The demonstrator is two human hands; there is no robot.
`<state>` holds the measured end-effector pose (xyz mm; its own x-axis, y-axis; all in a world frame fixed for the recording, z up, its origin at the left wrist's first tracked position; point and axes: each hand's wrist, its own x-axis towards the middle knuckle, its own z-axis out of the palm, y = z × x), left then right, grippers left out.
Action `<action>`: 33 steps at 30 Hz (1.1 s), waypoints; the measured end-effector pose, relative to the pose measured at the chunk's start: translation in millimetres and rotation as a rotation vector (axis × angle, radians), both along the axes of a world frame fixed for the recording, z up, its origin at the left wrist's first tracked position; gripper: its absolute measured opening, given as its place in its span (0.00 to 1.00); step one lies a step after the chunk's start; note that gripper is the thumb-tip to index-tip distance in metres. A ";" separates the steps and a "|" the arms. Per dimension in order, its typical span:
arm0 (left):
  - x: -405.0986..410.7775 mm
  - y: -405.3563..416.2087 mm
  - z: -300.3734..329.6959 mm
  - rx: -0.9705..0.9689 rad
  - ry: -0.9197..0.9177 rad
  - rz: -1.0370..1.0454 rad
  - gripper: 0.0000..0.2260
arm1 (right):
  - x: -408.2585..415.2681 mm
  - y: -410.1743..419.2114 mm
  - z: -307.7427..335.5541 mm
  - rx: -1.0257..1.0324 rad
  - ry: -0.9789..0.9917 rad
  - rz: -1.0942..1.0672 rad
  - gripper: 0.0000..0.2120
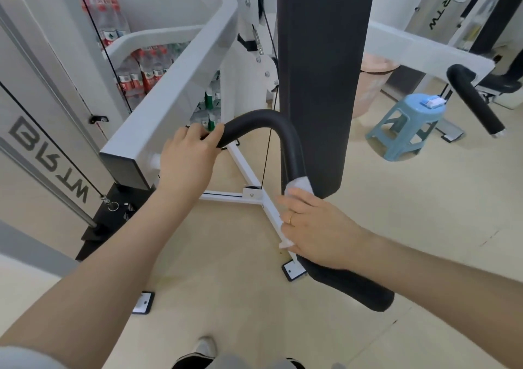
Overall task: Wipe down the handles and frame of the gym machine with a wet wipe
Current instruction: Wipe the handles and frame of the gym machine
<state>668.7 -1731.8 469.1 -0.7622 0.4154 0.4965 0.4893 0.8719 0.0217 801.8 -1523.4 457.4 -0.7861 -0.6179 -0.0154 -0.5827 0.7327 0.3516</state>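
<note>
A curved black foam handle (pixel 271 122) sticks out from the white arm (pixel 175 85) of the gym machine and bends down toward me. My left hand (pixel 188 156) grips the handle at its upper end, close to the arm. My right hand (pixel 317 227) wraps a white wet wipe (pixel 300 186) around the lower straight part of the handle; bits of the wipe show above and below my fingers. The handle's free end (pixel 368 292) pokes out below my right hand. A tall black back pad (pixel 319 71) stands just behind the handle.
A second black handle (pixel 475 102) hangs at the right. A blue plastic stool (pixel 407 125) with a small packet on it stands on the floor beyond. The white base frame (pixel 249 196) lies under the handle. Packs of water bottles (pixel 141 68) sit behind the left arm.
</note>
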 end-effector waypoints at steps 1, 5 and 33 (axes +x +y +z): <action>1.2 0.8 0.1 0.003 0.000 0.009 0.19 | -7.3 5.3 8.2 0.037 -0.028 0.106 0.22; 6.4 3.6 -1.4 -0.016 -0.019 0.056 0.20 | -49.1 8.7 36.0 0.181 -0.072 0.023 0.20; 144.7 274.7 45.1 1.033 -1.391 -0.301 0.13 | 47.9 182.1 55.2 -1.438 0.062 -0.574 0.11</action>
<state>813.5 -1457.1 514.2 -0.7742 0.5725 -0.2699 -0.2442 0.1232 0.9619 849.7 -1341.3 512.6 -0.8914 0.2919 0.3467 -0.1261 0.5750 -0.8084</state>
